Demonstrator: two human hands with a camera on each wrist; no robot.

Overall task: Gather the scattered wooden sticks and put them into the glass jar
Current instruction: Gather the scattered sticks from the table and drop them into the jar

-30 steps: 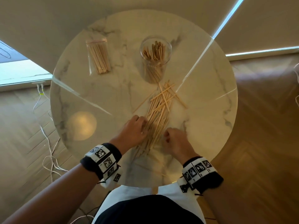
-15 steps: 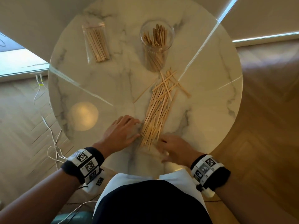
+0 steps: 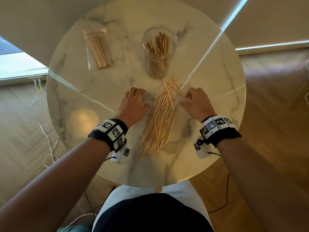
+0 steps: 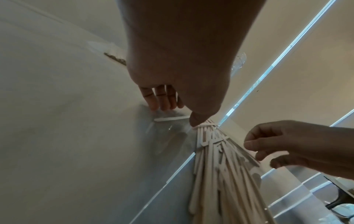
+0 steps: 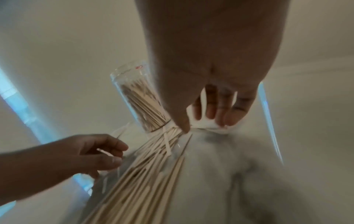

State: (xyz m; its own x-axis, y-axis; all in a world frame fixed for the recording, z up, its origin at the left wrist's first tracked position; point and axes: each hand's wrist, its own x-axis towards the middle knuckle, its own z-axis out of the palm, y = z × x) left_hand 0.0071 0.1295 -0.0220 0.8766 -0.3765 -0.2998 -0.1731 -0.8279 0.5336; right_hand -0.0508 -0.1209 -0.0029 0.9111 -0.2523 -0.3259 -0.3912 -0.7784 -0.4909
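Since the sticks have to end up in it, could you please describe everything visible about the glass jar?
The glass jar is a clear, lidless cylinder standing upright on the marble table, beyond the scattered pile of wooden sticks. It already holds a bundle of sticks leaning inside, ends near the rim. The farthest ends of the pile lie at its base. Neither hand touches it.

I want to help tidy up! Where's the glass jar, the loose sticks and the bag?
glass jar [image 3: 158,64], head view, its side wall.
loose sticks [image 3: 160,118], head view, middle of the pile.
bag [image 3: 97,47], head view, its middle.
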